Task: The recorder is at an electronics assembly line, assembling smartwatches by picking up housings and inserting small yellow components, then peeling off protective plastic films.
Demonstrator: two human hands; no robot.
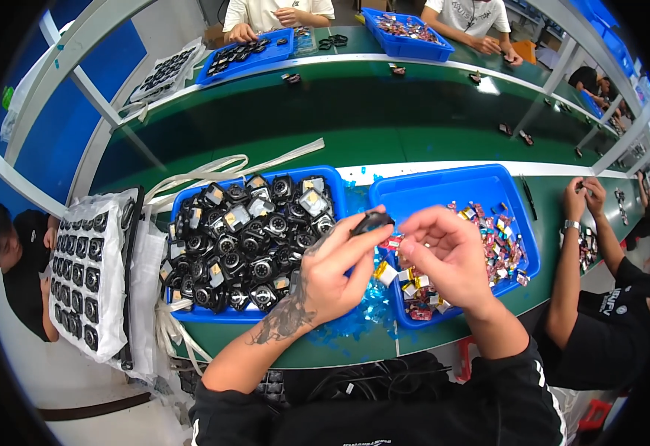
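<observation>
My left hand [337, 271] grips a small black watch case [372, 223] between thumb and fingers, above the gap between two blue trays. Close beside it, my right hand [451, 256] is curled, thumb and fingertips pinched at a small red circuit board [392, 243]. A silver battery with a yellow edge [385, 273] hangs just below the board; whether a wire joins them cannot be made out. The left blue tray [340, 186] is heaped with black watch cases [254, 241]. In the right blue tray [444, 182] lie many red boards with batteries [499, 249].
Blue film scraps [369, 308] litter the green bench between the trays. Foam trays of watch cases [79, 267] stand at left, beside white straps [228, 167]. A black pen-like tool [528, 197] lies at right. Beyond runs a green conveyor [325, 111]; co-workers sit around.
</observation>
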